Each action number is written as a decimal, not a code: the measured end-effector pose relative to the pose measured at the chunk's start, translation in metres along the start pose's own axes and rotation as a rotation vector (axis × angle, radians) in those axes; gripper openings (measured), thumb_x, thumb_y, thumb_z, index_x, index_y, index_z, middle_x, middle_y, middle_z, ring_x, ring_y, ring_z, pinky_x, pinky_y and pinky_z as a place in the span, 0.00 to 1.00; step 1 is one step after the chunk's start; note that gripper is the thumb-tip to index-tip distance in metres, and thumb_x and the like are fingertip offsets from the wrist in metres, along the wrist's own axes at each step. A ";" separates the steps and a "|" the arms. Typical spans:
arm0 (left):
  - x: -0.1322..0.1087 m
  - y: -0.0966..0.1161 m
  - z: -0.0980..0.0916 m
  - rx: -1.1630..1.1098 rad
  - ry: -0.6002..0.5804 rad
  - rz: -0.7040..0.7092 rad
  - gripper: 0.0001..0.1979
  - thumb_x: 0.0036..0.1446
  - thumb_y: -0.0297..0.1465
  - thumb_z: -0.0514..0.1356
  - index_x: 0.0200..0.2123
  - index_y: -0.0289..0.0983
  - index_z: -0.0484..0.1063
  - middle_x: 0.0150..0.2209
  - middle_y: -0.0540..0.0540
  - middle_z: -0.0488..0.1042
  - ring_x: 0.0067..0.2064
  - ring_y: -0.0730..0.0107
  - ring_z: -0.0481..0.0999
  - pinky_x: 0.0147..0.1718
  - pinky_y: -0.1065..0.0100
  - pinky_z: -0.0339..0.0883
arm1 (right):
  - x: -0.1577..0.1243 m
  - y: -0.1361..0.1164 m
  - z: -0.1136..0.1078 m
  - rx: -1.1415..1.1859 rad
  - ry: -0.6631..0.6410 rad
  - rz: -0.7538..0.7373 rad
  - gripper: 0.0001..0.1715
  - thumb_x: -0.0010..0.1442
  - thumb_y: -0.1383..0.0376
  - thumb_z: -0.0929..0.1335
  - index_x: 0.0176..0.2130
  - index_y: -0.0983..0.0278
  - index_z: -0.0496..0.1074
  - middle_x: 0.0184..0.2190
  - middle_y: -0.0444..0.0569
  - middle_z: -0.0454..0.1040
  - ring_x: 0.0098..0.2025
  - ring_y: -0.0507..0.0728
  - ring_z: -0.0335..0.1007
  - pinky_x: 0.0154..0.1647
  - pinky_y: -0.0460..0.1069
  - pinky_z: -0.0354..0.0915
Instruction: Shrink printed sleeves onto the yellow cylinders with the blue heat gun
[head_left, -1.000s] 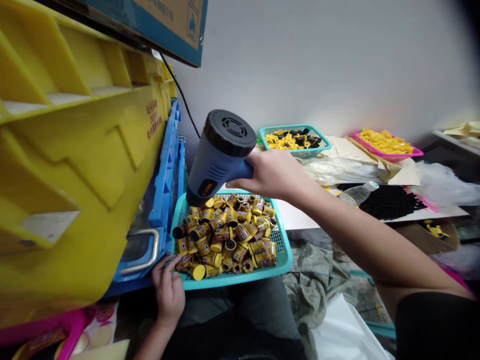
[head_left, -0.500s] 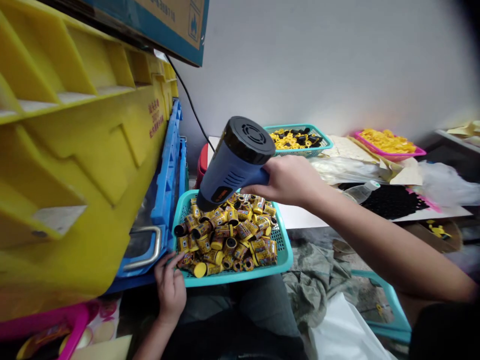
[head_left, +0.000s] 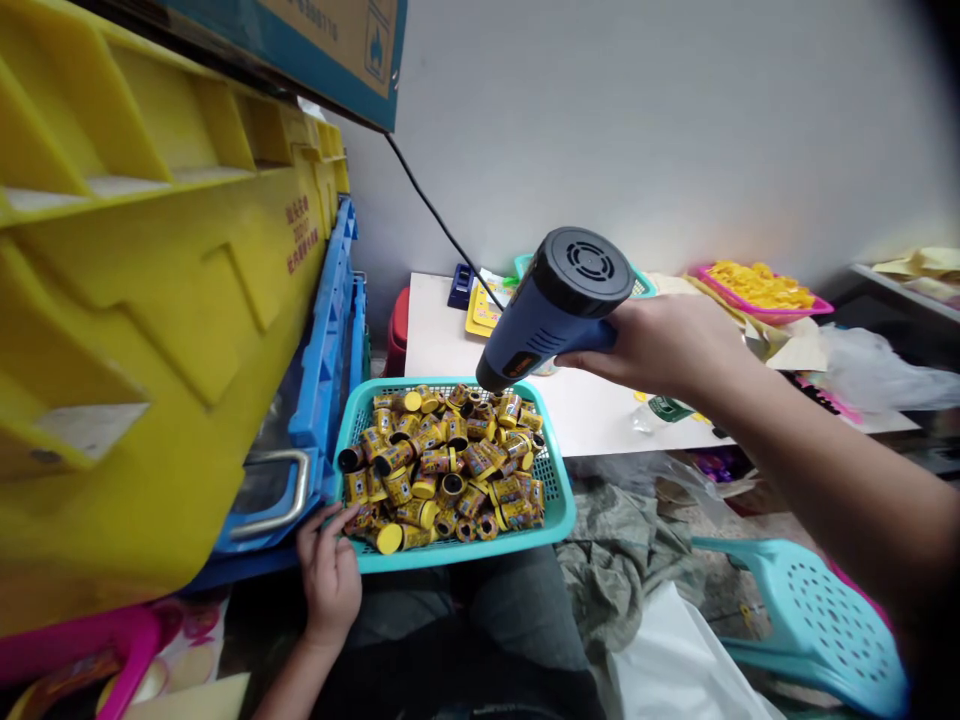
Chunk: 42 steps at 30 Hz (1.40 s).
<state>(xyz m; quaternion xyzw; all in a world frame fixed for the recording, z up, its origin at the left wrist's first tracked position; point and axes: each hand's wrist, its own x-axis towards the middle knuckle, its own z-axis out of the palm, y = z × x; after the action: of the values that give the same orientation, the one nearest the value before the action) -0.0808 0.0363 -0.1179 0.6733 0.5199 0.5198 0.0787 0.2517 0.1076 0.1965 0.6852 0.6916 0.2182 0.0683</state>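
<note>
Head view, with clock positions read about the turquoise basket (head_left: pixel 559 500). The basket lies over the person's legs (head_left: pixel 517 605) and holds a heap of small printed yellow cylinders (head_left: pixel 450 460), some showing dark open ends and others plain yellow ends. At two o'clock, the right hand (head_left: pixel 664 345) is closed around the handle of a blue heat gun (head_left: pixel 547 320). The gun's body is tilted, its vented black end uppermost and its dark nozzle slanting down across the basket's far rim at one o'clock. A black cable (head_left: pixel 439 215) runs at twelve o'clock. At eight o'clock, the left hand (head_left: pixel 330 570) has its fingers slightly apart at the basket's near corner; whether they grip the rim cannot be told. The pale worktop (head_left: pixel 442 345) extends from twelve to three o'clock; on it, toward two o'clock, stands a pink basket (head_left: pixel 814 308) of yellow pieces. A turquoise stool (head_left: pixel 832 625) occupies four o'clock. A large yellow crate (head_left: pixel 180 330) stands at ten o'clock, and a blue and brown carton (head_left: pixel 322 60) appears above at eleven.
</note>
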 end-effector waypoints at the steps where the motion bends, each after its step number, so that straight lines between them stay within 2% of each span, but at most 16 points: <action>1: 0.000 0.000 0.000 -0.001 0.000 -0.001 0.16 0.62 0.23 0.48 0.47 0.37 0.71 0.48 0.42 0.66 0.51 0.65 0.68 0.50 0.65 0.64 | 0.000 -0.001 0.001 0.007 -0.004 0.001 0.44 0.51 0.30 0.57 0.41 0.61 0.75 0.27 0.54 0.72 0.27 0.58 0.65 0.27 0.48 0.46; 7: -0.002 -0.002 0.000 0.009 -0.008 -0.017 0.16 0.62 0.23 0.48 0.47 0.38 0.72 0.48 0.43 0.66 0.52 0.64 0.68 0.53 0.63 0.62 | 0.000 -0.007 0.000 0.026 0.043 0.000 0.45 0.51 0.29 0.55 0.44 0.59 0.75 0.27 0.52 0.72 0.26 0.56 0.64 0.26 0.47 0.42; 13: -0.002 -0.002 -0.001 -0.004 -0.021 -0.023 0.16 0.62 0.23 0.48 0.46 0.37 0.72 0.48 0.42 0.66 0.52 0.64 0.68 0.51 0.64 0.64 | -0.003 -0.005 -0.006 0.004 0.068 -0.005 0.40 0.53 0.33 0.58 0.43 0.59 0.74 0.29 0.51 0.74 0.27 0.55 0.65 0.26 0.47 0.42; 19: -0.002 -0.004 0.000 -0.001 -0.026 -0.026 0.16 0.62 0.23 0.48 0.45 0.37 0.73 0.48 0.43 0.67 0.52 0.63 0.68 0.52 0.62 0.64 | -0.003 -0.004 -0.002 0.032 0.037 0.015 0.42 0.52 0.32 0.57 0.44 0.59 0.75 0.28 0.52 0.73 0.26 0.55 0.64 0.26 0.47 0.41; 23: -0.002 -0.004 -0.001 0.009 -0.026 -0.028 0.16 0.61 0.24 0.48 0.45 0.37 0.73 0.47 0.42 0.67 0.51 0.63 0.68 0.51 0.61 0.64 | 0.008 -0.006 0.006 0.086 -0.006 0.025 0.39 0.52 0.34 0.60 0.45 0.58 0.74 0.30 0.50 0.74 0.27 0.55 0.64 0.25 0.47 0.44; 30: -0.003 -0.004 -0.001 0.011 -0.031 -0.048 0.16 0.60 0.24 0.48 0.44 0.38 0.74 0.46 0.42 0.68 0.51 0.62 0.69 0.50 0.60 0.66 | 0.026 -0.002 0.020 0.224 -0.071 0.036 0.40 0.52 0.34 0.61 0.45 0.61 0.74 0.32 0.53 0.74 0.29 0.56 0.65 0.26 0.48 0.48; 42: -0.003 -0.005 -0.001 0.016 -0.036 -0.012 0.17 0.60 0.23 0.48 0.45 0.37 0.74 0.46 0.42 0.68 0.52 0.61 0.69 0.51 0.60 0.65 | 0.027 -0.001 0.027 0.229 -0.092 0.029 0.37 0.52 0.36 0.63 0.43 0.61 0.74 0.31 0.53 0.73 0.28 0.55 0.63 0.27 0.48 0.49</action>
<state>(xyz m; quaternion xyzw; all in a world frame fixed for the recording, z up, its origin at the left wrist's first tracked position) -0.0848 0.0358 -0.1225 0.6802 0.5265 0.5028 0.0856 0.2601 0.1401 0.1772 0.7076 0.6983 0.1070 0.0179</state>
